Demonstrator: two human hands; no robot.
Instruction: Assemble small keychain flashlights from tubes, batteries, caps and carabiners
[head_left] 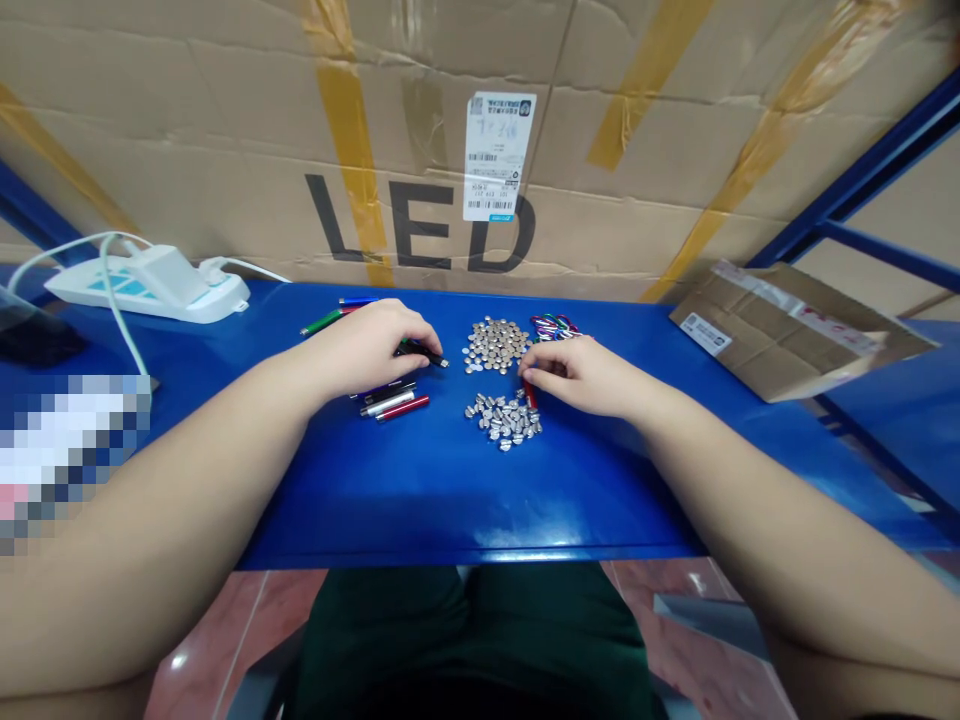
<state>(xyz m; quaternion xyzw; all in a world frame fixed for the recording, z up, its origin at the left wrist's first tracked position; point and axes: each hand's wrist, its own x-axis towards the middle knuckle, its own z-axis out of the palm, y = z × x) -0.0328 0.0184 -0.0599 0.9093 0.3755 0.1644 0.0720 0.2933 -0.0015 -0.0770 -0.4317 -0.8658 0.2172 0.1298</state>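
My left hand (371, 350) is shut on a slim black metal tube (421, 352), whose tip sticks out past my fingers. More coloured tubes lie beside it: a loose group (394, 403) below my wrist and a few (330, 318) beyond my hand. My right hand (581, 377) curls over a red tube (530, 396), and only its lower end shows. Between my hands lie a heap of silver button cells (495, 345) and a heap of slotted silver caps (502, 420). Coloured carabiners (555, 327) lie just beyond my right fingers.
All this lies on a blue table (465, 500). A white power strip (146, 285) with cables stands at the back left, and a dark device (30, 335) near it. A flattened cardboard box (795, 330) lies back right, before a large LED carton (420, 130).
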